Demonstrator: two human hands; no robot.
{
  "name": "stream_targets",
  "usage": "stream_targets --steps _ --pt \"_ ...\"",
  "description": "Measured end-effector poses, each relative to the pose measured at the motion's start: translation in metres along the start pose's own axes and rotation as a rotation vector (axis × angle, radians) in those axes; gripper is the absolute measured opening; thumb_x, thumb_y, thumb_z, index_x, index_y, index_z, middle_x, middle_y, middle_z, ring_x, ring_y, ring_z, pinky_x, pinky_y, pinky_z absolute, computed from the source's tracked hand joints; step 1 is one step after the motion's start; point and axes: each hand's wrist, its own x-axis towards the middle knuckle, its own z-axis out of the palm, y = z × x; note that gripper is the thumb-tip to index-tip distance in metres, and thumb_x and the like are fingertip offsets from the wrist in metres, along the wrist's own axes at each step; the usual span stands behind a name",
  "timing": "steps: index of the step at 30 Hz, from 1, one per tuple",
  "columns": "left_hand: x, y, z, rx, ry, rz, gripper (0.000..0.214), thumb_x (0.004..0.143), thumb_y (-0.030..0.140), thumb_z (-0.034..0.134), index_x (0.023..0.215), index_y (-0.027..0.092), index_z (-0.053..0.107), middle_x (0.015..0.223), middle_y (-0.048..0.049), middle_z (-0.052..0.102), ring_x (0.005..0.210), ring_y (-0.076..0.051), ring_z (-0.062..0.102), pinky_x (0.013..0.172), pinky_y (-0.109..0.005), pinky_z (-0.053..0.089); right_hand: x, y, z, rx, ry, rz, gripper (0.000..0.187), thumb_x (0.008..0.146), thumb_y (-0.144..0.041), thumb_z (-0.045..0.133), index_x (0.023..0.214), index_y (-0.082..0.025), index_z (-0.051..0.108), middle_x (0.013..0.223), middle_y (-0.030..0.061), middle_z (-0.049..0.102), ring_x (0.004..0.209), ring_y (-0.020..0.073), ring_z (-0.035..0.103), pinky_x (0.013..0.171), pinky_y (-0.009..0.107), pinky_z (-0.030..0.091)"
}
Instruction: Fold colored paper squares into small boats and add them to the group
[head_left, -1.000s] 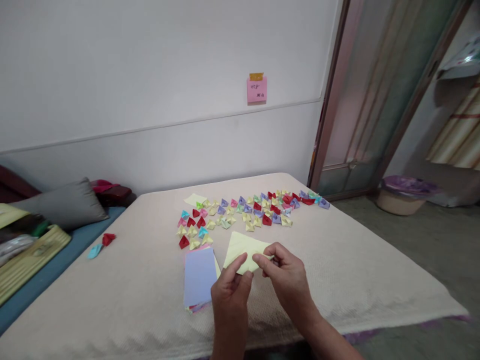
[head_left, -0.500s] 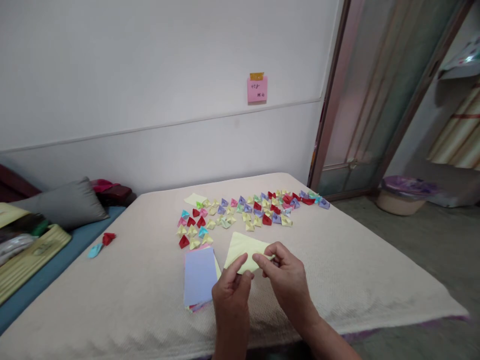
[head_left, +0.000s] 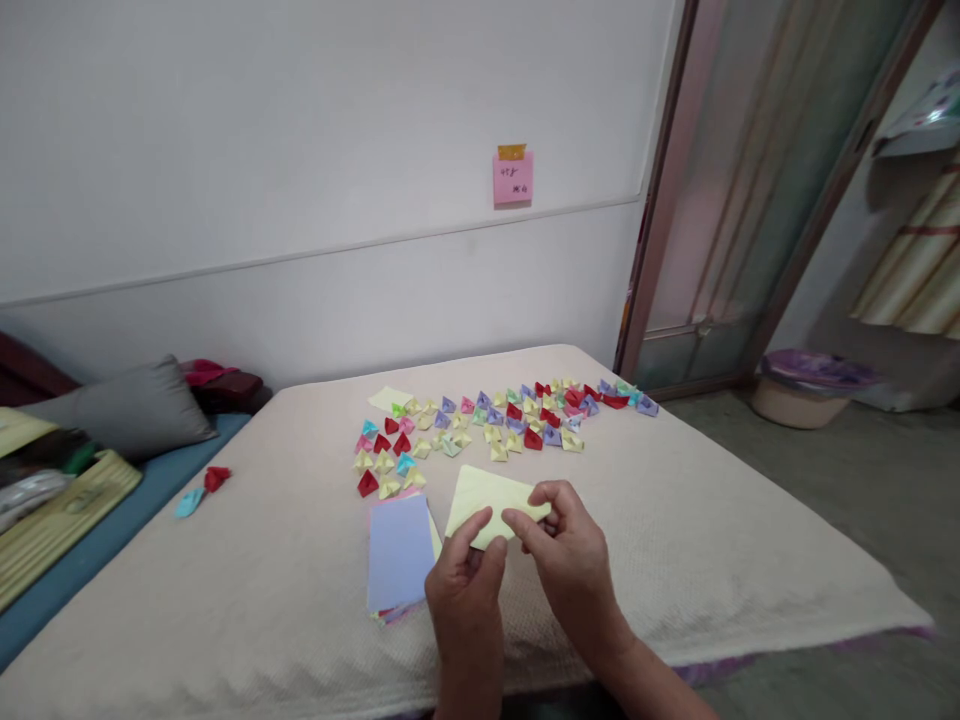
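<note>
A pale yellow sheet of paper (head_left: pixel 480 492) is held up between both hands, over the front of the cloth-covered table. My left hand (head_left: pixel 469 580) pinches its lower left edge between thumb and fingers. On the right side, my right hand (head_left: pixel 566 540) grips the paper with its thumb in front and fingers curled around the edge. Just left of my left hand lies a stack of coloured paper (head_left: pixel 401 552) with a blue-violet sheet on top. Beyond the hands are several rows of small folded paper boats (head_left: pixel 514 425) in red, yellow, violet, pink and blue.
A single pale yellow sheet (head_left: pixel 388 399) lies behind the folded pieces. Red (head_left: pixel 217 478) and light blue folded papers (head_left: pixel 189 502) sit near the left edge. A pink note (head_left: pixel 513 180) is taped to the wall. A covered tub (head_left: pixel 802 395) stands on the floor at right.
Both hands still hold the yellow paper, with only a very slight shift of the fingers and paper. The other items stay where they were.
</note>
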Motion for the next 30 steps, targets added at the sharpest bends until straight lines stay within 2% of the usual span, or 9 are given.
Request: stream_targets --steps 3,9,16,23,25,26,28,30 --pt "-0.002 0.002 0.003 0.009 0.065 -0.004 0.037 0.065 0.033 0.069 0.099 0.017 0.07 0.052 0.0039 0.052 0.05 -0.011 0.045 0.05 -0.023 0.039 0.0 -0.002 0.002 0.019 -0.004 0.016 0.023 0.072 -0.03 0.065 0.085 -0.023 0.047 0.048 -0.011 0.038 0.046 0.0115 0.047 0.046 0.021 0.034" --pt "0.001 -0.003 0.002 0.074 0.138 -0.002 0.037 0.066 0.033 0.069 0.1 0.018 0.07 0.063 0.0008 0.059 0.054 -0.013 0.048 0.055 -0.025 0.04 -0.002 -0.005 0.007 0.233 -0.099 0.078 0.029 0.068 -0.023 0.065 0.091 -0.023 0.047 0.053 -0.0112 0.036 0.048 0.0105 0.044 0.045 0.019 0.034" --pt "0.003 -0.001 0.003 0.043 0.157 -0.026 0.039 0.065 0.032 0.069 0.101 0.019 0.069 0.061 0.0029 0.057 0.051 -0.011 0.046 0.054 -0.024 0.038 -0.004 -0.004 0.005 0.309 -0.14 0.07 0.024 0.077 -0.027 0.059 0.096 -0.022 0.044 0.057 -0.0084 0.046 0.055 0.0132 0.057 0.057 0.024 0.046" --pt "0.007 0.002 0.001 -0.116 0.09 -0.09 0.044 0.065 0.027 0.07 0.107 0.015 0.065 0.051 0.0069 0.047 0.049 -0.009 0.047 0.05 -0.02 0.039 -0.003 -0.004 0.001 0.306 -0.163 0.042 0.025 0.084 -0.032 0.051 0.105 -0.02 0.046 0.055 -0.0045 0.057 0.056 0.0152 0.06 0.06 0.026 0.047" --pt "0.009 0.005 0.003 -0.271 0.093 -0.074 0.057 0.064 0.021 0.07 0.119 0.016 0.056 0.065 0.0028 0.058 0.061 -0.011 0.058 0.058 -0.02 0.045 -0.003 -0.005 0.002 0.315 -0.149 0.042 0.029 0.082 -0.03 0.054 0.109 -0.02 0.047 0.055 -0.0047 0.058 0.056 0.0147 0.06 0.061 0.026 0.046" --pt "0.009 0.008 0.004 -0.362 0.098 -0.064 0.066 0.063 0.017 0.07 0.125 0.017 0.049 0.078 -0.0013 0.063 0.072 -0.014 0.062 0.064 -0.021 0.048 -0.003 -0.006 0.002 0.33 -0.143 0.058 0.035 0.08 -0.029 0.057 0.112 -0.02 0.046 0.056 -0.0051 0.058 0.056 0.0145 0.06 0.06 0.025 0.046" --pt "0.01 0.012 0.006 -0.505 0.118 -0.05 0.08 0.06 0.012 0.07 0.133 0.019 0.037 0.104 -0.0093 0.063 0.09 -0.018 0.064 0.076 -0.025 0.05 -0.002 -0.008 0.003 0.384 -0.136 0.119 0.052 0.073 -0.024 0.063 0.12 -0.02 0.042 0.059 -0.0052 0.06 0.055 0.0146 0.059 0.058 0.025 0.045" --pt "0.01 0.015 0.007 -0.545 0.125 -0.057 0.086 0.06 0.01 0.069 0.136 0.021 0.032 0.116 -0.0127 0.058 0.094 -0.02 0.064 0.078 -0.027 0.051 -0.002 -0.01 0.004 0.454 -0.142 0.192 0.066 0.066 -0.019 0.067 0.126 -0.02 0.038 0.061 -0.0049 0.061 0.055 0.0149 0.059 0.054 0.024 0.045"
